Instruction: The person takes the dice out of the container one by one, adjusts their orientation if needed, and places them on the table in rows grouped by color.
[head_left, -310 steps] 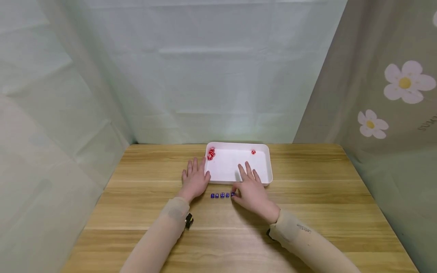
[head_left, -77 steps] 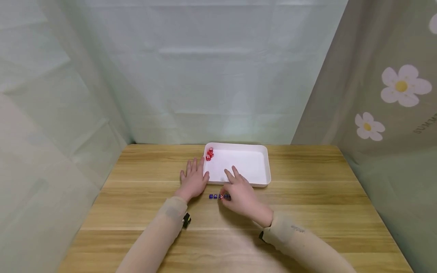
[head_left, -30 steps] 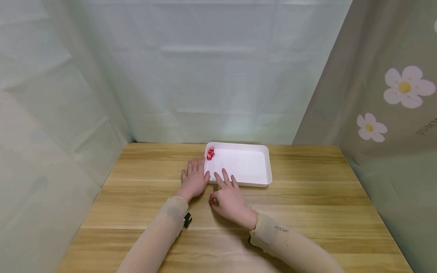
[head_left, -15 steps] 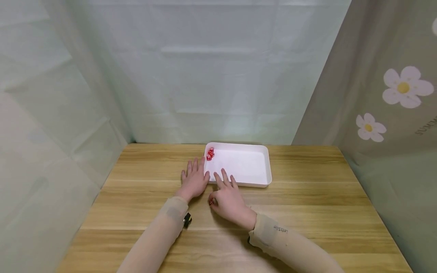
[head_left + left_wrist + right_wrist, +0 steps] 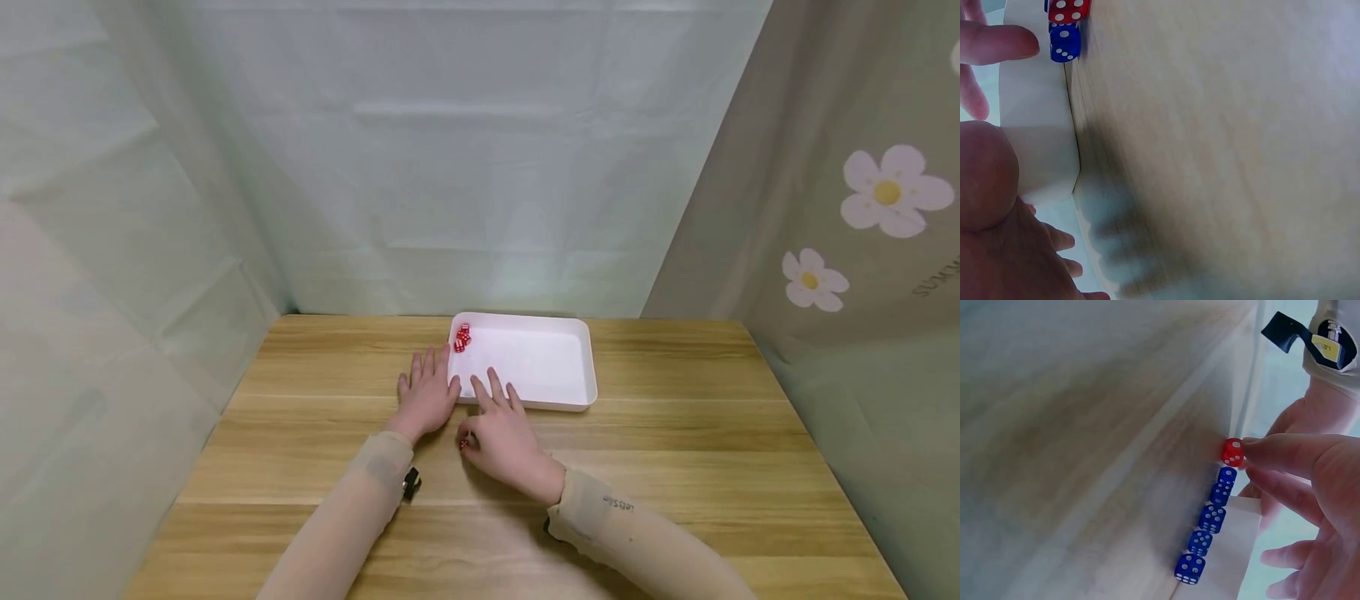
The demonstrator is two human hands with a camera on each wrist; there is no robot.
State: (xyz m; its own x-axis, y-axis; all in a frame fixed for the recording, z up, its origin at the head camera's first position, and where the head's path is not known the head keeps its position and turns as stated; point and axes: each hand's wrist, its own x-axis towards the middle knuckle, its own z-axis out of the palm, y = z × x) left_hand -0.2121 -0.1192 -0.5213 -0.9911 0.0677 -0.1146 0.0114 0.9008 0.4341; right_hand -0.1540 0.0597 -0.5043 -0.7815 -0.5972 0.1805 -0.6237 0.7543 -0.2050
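My right hand [image 5: 510, 446] pinches a red die [image 5: 464, 443] between thumb and index finger, low over the table in front of the tray. In the right wrist view, that red die [image 5: 1233, 452] is at one end of a row of several blue dice [image 5: 1212, 519]. The left wrist view shows the red die [image 5: 1069, 9] close to a blue die [image 5: 1065, 44]. From the head, my right hand hides the blue row. My left hand [image 5: 427, 400] lies with fingers spread on the table, at the left side of the white tray [image 5: 532, 406].
Several red dice [image 5: 462, 337] cluster in the tray's back left corner. The wooden table [image 5: 675, 467] extends to both sides, with pale curtains [image 5: 480, 167] behind it and a flowered curtain [image 5: 825, 208] at the right.
The lone red die on the tray's right side was taken out. My right hand carried a red die leftward along the blue row, then barely moved over the last second. My left hand stayed put.
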